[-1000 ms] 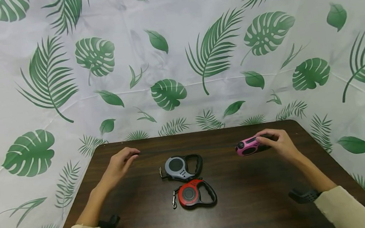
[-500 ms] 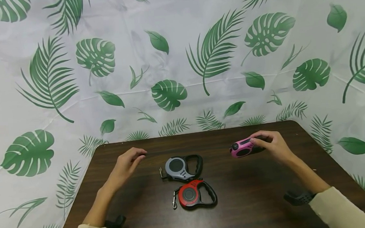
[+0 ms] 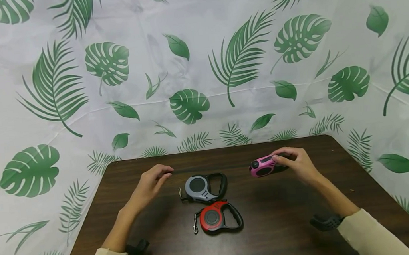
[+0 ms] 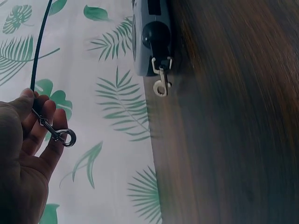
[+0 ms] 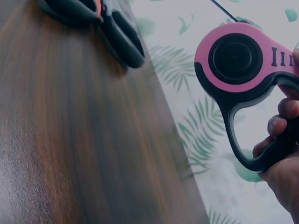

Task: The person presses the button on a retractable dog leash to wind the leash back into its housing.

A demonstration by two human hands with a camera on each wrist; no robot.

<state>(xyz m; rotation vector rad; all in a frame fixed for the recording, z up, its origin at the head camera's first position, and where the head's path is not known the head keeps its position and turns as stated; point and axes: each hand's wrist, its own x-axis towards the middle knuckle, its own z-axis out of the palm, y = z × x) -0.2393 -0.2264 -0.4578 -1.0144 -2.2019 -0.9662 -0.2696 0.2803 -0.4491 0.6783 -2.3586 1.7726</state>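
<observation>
My right hand (image 3: 299,165) grips the black handle of a pink retractable dog leash (image 3: 262,167) above the table's right half. In the right wrist view, the curled fingers wrap the handle loop of the pink leash (image 5: 236,58). My left hand (image 3: 151,183), raised over the left half, pinches the dark leash cord (image 4: 36,56) between thumb and fingers. From that pinch a metal snap clip (image 4: 58,134) hangs down. A dark line runs from the pink casing, though its middle stretch is too faint to follow in the head view.
On the dark wood table (image 3: 277,234) lie a grey retractable leash (image 3: 197,185) and a red one (image 3: 211,218) just in front of it. Their metal clips point left. A white leaf-print sheet (image 3: 192,64) hangs behind the table.
The two hands have drawn closer together. My left hand has shifted right, and my right hand has moved left with the pink leash. The grey and red leashes have stayed put.
</observation>
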